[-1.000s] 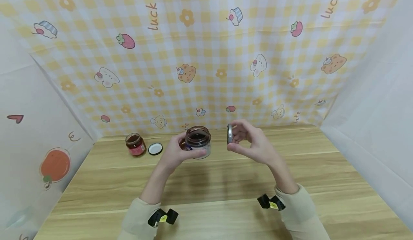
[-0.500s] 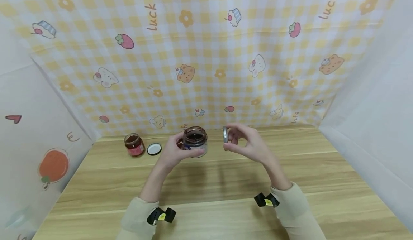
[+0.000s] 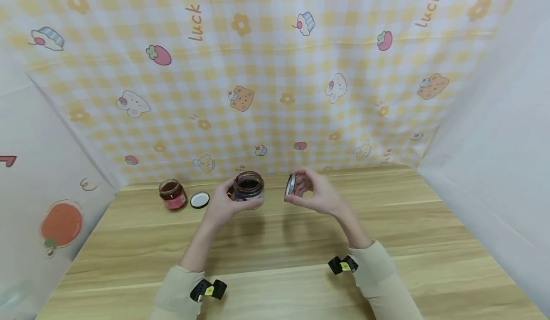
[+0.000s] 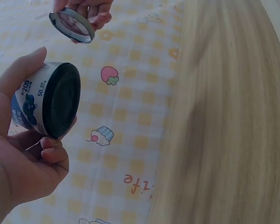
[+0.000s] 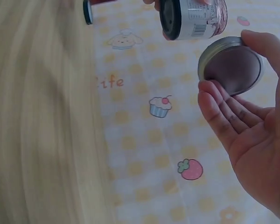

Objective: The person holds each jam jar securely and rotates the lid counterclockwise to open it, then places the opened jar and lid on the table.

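Observation:
My left hand (image 3: 223,202) grips an open glass jar (image 3: 250,186) around its side and holds it above the table. Dark residue coats the inside of the jar near the mouth. In the left wrist view the jar (image 4: 49,98) shows a white and blue label and a dark base. To the right of it, my right hand (image 3: 320,193) pinches a round metal lid (image 3: 290,185) by its edges, tilted and apart from the jar. From the right wrist, the lid (image 5: 233,67) sits between thumb and fingertips, clear of the palm.
A second open jar (image 3: 173,196) with a red label stands at the back left of the wooden table (image 3: 275,291). Beside it a lid (image 3: 199,199) lies with its white inside up. A checked cloth (image 3: 275,71) hangs behind the table.
My right hand has brought the lid closer to the jar and tilted it from nearly upright to a slant. The left hand keeps its grip on the jar. The head view has shifted slightly.

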A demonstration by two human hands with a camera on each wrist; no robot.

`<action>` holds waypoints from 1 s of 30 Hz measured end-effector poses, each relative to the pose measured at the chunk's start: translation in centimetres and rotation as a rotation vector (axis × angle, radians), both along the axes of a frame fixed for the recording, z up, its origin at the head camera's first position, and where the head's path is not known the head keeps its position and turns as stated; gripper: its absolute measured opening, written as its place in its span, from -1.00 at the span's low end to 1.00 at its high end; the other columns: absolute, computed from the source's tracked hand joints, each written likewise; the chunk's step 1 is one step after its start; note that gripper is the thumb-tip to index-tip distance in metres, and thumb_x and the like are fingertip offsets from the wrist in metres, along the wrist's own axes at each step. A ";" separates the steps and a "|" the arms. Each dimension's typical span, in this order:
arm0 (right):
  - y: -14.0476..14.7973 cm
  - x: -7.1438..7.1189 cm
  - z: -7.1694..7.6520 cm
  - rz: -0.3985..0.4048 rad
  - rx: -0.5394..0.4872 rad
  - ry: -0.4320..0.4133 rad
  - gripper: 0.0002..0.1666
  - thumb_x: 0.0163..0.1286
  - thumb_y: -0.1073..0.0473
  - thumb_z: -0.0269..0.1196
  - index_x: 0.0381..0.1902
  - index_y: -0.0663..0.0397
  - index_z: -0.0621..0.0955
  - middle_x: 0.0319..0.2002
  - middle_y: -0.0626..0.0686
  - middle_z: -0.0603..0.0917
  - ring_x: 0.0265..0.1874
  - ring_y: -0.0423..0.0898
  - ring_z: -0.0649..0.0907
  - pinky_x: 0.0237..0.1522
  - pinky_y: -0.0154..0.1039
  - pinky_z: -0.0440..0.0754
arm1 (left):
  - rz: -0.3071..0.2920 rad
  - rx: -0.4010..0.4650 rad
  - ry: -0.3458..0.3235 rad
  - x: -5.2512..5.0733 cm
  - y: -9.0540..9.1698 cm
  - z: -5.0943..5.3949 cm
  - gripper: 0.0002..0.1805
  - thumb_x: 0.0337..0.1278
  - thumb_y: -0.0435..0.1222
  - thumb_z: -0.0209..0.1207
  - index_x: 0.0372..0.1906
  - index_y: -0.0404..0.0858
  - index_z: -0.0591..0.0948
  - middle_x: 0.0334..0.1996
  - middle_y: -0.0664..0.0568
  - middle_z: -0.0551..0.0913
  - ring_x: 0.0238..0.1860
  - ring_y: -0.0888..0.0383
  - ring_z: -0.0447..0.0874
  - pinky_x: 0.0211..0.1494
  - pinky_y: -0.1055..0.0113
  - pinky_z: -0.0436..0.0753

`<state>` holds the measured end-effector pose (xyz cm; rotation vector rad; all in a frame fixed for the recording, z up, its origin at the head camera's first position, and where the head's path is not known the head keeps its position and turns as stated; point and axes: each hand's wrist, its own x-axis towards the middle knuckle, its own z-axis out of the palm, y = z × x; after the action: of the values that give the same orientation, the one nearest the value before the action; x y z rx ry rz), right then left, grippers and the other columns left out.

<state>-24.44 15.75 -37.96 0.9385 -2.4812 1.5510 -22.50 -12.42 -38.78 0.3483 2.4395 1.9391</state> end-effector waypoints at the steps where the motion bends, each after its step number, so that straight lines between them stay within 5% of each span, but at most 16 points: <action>1: -0.2 -0.1 -0.2 0.003 0.007 -0.020 -0.30 0.22 0.19 0.50 0.22 0.28 0.45 -0.22 0.05 0.68 -0.32 -0.06 0.68 -0.17 -0.11 0.69 | 0.019 -0.010 -0.007 0.0 -0.1 -0.1 -0.26 -0.17 -0.07 0.61 0.21 -0.11 0.59 0.00 -0.03 0.67 -0.04 0.02 0.59 -0.03 0.14 0.59; 7: -1.4 -0.7 -1.4 0.039 0.053 -0.054 -0.25 0.20 0.17 0.51 0.22 0.34 0.40 -0.18 0.06 0.67 -0.29 -0.09 0.69 -0.09 0.13 0.66 | 0.115 -0.069 -0.028 -0.4 -0.6 -0.7 -0.16 -0.22 -0.01 0.62 0.25 -0.18 0.55 0.02 -0.05 0.67 -0.01 0.07 0.61 0.00 0.22 0.60; 18: -3.4 -1.8 -2.4 0.025 0.067 -0.107 -0.22 0.15 0.23 0.51 0.21 0.38 0.37 -0.18 0.12 0.67 -0.24 -0.11 0.70 -0.09 -0.13 0.70 | 0.152 -0.080 -0.010 -1.3 -1.3 -2.1 -0.17 -0.18 -0.09 0.62 0.27 -0.26 0.55 0.10 -0.13 0.66 0.11 0.02 0.63 0.14 0.17 0.58; 30: -4.6 -2.4 -3.8 -0.018 0.109 -0.237 -0.25 0.14 0.30 0.49 0.18 0.38 0.35 -0.14 0.19 0.62 -0.28 -0.08 0.72 -0.19 -0.27 0.69 | 0.216 -0.209 -0.047 -1.9 -2.1 -3.0 -0.13 -0.23 -0.07 0.62 0.26 -0.31 0.54 0.12 -0.22 0.64 0.18 -0.12 0.56 0.21 -0.03 0.52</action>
<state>-26.85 11.11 -41.77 0.7837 -2.7507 1.6225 -24.42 -14.51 -41.77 0.0370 2.7139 1.7129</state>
